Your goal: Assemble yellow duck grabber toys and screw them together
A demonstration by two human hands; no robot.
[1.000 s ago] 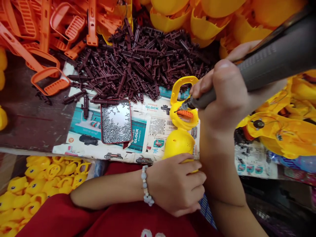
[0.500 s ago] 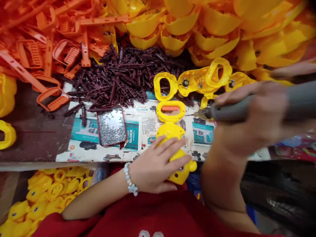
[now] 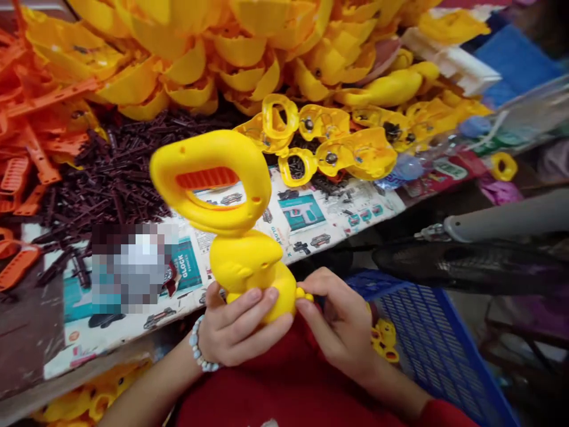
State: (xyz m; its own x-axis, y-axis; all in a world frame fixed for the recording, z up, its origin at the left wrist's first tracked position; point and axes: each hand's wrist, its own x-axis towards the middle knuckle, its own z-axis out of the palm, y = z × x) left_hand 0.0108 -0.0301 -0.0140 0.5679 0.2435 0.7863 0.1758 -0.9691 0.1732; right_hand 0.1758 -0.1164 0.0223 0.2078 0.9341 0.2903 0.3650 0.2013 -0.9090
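Over the red shirt (image 3: pixel 275 379), left hand (image 3: pixel 237 326) curls around a yellow toy duck (image 3: pixel 244 267), right hand (image 3: pixel 335 320) pinching it.

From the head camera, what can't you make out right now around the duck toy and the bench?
Head view:
- Lower part of the yellow plastic duck toy: hidden by the left hand and right hand.
- Pixelated patch on the printed paper: blurred, so what lies there cannot be told.
- Grey power screwdriver: far end cut off by the right edge.
- Blue basket: lower end cut off by the bottom edge.
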